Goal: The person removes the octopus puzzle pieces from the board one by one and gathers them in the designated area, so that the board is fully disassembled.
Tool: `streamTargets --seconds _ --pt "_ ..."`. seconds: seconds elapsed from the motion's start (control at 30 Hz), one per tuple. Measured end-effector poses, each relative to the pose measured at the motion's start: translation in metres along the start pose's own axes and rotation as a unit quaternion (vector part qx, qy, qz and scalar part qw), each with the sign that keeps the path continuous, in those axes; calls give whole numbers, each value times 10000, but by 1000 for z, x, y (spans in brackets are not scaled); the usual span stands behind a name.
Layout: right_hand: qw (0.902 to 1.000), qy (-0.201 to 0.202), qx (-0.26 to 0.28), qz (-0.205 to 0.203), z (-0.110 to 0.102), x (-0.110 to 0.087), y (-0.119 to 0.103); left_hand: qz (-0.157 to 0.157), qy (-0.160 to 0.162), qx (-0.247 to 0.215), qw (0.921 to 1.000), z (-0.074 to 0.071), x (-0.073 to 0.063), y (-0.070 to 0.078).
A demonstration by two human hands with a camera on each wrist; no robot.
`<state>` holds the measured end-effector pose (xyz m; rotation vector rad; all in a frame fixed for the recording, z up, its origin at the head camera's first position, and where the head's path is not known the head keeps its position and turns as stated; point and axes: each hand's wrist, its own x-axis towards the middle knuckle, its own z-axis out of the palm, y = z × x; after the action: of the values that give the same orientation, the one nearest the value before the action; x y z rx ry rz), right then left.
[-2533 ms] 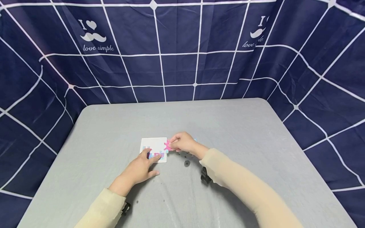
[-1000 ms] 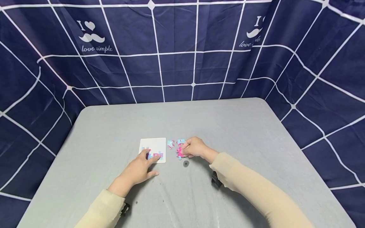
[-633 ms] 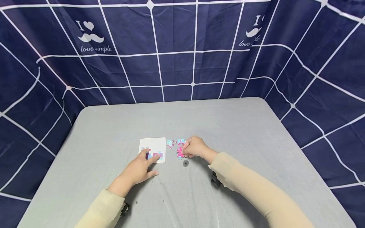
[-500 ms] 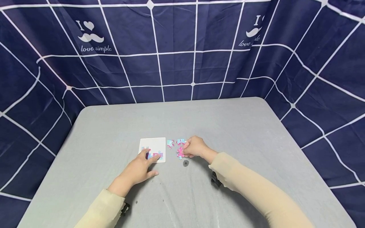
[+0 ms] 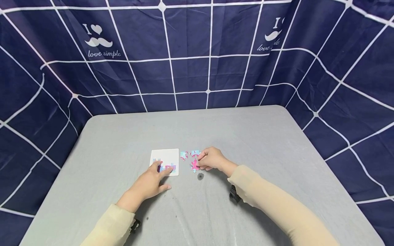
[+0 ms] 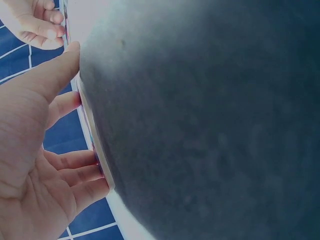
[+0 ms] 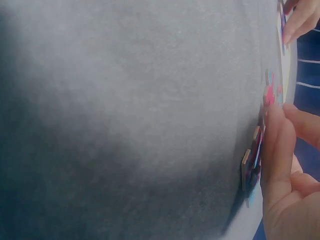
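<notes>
Right hand (image 5: 213, 159) is pinching the pink piece (image 5: 194, 165) by its edge, right of the card (image 5: 166, 154), ideally keeping pressure light, while left hand (image 5: 150, 182), fingers spread, is apparently steadying the card.

Head view: bright, even; soft shadow under right sleeve (image 5: 274, 201). Left wrist: dim bench (image 6: 210, 130), eleven-o'clock glare. Right wrist: hazy, eight-o'clock darkening.
</notes>
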<state>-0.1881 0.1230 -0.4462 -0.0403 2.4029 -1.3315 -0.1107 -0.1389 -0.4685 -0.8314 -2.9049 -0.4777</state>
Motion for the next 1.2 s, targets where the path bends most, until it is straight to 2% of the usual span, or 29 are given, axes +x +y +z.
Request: streamTargets --seconds 0.17,0.57,1.0,1.2 --pt "9997 -59 164 -143 -2 0 -2 -78 -159 162 9997 -1 0 0" --pt "9969 -285 558 -480 6 3 -6 -51 -114 205 9997 4 1 -3" --pt "9945 -311 487 -876 23 12 -14 -219 -161 401 9988 0 1 2" --pt "9943 -339 431 -919 32 17 -21 -258 -158 318 9990 0 0 2"
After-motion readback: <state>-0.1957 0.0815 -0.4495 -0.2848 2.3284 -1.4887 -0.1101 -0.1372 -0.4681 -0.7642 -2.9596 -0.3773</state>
